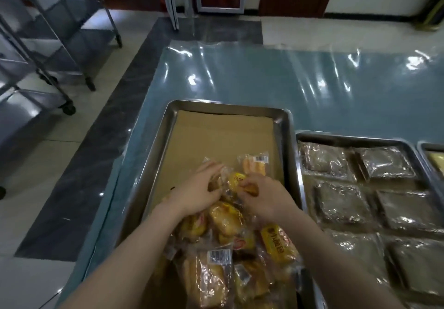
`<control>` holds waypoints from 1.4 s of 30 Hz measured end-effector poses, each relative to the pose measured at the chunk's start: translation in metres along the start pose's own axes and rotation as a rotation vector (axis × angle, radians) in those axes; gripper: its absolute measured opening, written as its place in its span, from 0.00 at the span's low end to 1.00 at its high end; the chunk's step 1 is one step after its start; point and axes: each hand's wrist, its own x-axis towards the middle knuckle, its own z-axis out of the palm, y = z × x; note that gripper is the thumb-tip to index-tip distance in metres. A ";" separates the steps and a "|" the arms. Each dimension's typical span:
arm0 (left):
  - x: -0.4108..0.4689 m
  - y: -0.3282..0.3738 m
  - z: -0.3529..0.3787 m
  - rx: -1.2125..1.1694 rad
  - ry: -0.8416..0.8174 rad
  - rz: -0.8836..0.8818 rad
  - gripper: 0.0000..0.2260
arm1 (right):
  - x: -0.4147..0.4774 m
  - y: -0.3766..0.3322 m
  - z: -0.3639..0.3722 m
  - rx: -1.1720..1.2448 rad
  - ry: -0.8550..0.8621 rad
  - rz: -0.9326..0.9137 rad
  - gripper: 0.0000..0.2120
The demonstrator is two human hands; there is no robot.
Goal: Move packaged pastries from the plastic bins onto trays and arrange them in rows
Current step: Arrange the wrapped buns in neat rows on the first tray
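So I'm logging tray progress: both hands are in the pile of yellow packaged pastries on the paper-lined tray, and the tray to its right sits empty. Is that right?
Not quite. In the head view the tray to the right is filled with rows of dark wrapped pastries. The rest holds: left hand and right hand are in the yellow pastry pile on the paper-lined tray.

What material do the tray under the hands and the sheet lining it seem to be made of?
The tray looks like brushed steel: grey, with dull reflections along its raised rim. The lining sheet seems to be brown paper or thin cardboard: matte and flat.
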 end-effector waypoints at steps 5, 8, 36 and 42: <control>0.034 -0.015 -0.014 -0.044 -0.215 -0.041 0.23 | 0.017 -0.008 -0.013 0.049 0.019 0.162 0.18; 0.044 -0.034 -0.015 -0.066 -0.334 -0.031 0.22 | 0.026 -0.012 -0.007 0.044 0.030 0.214 0.13; 0.060 -0.061 -0.013 0.444 0.214 0.107 0.23 | 0.088 -0.019 0.011 -0.385 -0.019 -0.124 0.27; 0.100 -0.083 -0.019 0.507 0.272 -0.118 0.27 | 0.141 -0.036 0.023 -0.452 0.122 -0.199 0.24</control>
